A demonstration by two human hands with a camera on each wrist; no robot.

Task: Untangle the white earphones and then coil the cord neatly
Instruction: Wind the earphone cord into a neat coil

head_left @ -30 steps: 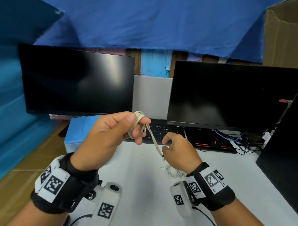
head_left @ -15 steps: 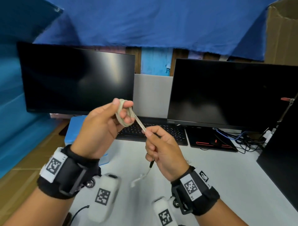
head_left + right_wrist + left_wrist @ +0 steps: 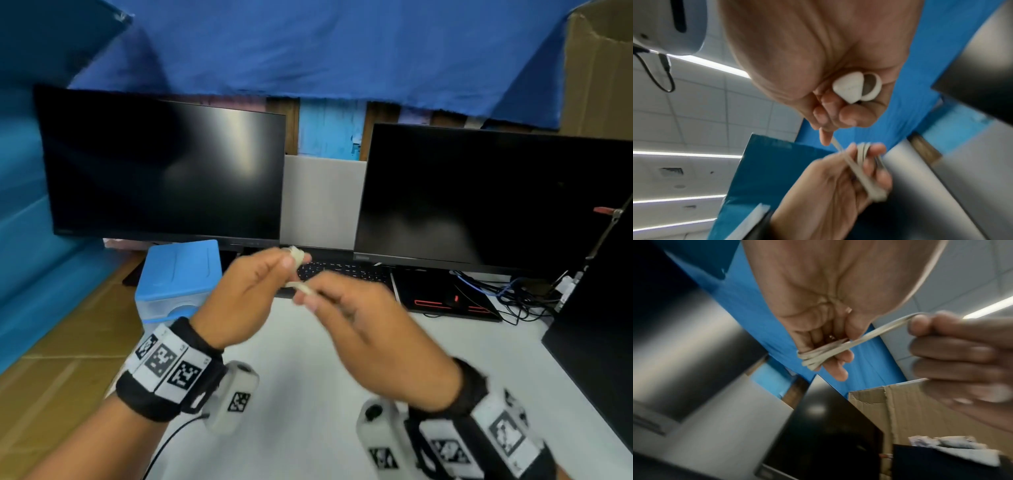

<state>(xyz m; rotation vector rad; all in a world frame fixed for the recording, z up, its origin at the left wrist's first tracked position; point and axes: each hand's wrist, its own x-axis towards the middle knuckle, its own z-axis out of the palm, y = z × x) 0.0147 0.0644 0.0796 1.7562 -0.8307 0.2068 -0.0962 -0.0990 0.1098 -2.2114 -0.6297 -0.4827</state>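
The white earphone cord [image 3: 818,356] is wound in several loops round two fingers of my left hand [image 3: 253,291], held above the desk. From the coil a taut stretch of cord [image 3: 877,333] runs to my right hand [image 3: 349,315], which pinches it close beside the left. In the right wrist view a white earbud [image 3: 856,86] sits tucked in the right palm, and the coil [image 3: 863,154] shows on the left fingers below it. In the head view both hands are blurred, and only a bit of cord [image 3: 298,255] shows at the left fingertips.
Two dark monitors [image 3: 164,171] [image 3: 486,198] stand at the back with a keyboard [image 3: 346,270] between them. A blue box [image 3: 178,270] sits at the left, a black and red pad [image 3: 445,298] and loose cables [image 3: 513,294] at the right. White desk [image 3: 308,394] lies below the hands.
My right hand has come up from the desk and closed in on the left, taking up the hanging cord. The loose end and earbuds no longer dangle below.
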